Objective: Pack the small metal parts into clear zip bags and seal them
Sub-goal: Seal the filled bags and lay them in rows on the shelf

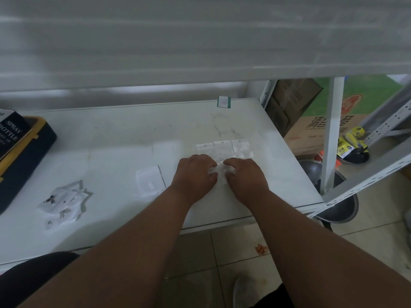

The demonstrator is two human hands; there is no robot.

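Observation:
Both of my hands work on one clear zip bag [220, 174] on the white shelf [115, 138]. My left hand [195, 174] pinches its left side and my right hand [245, 177] pinches its right side. Just beyond them lies a row of three clear bags [224, 148], side by side. A stack of flat clear bags [150, 183] lies left of my left hand. Further left, several small metal parts [63, 213] sit on a crumpled white sheet [73, 197]. What the held bag contains is hidden.
A dark box marked SPRAY BOTTLE [12, 132] lies on a yellow and navy case [29, 152] at the left edge. A green-edged label [224, 101] lies at the shelf's back. An upper shelf [200, 41] hangs overhead. Right of the rack post [331, 134] are cartons [311, 132] and pans [340, 207].

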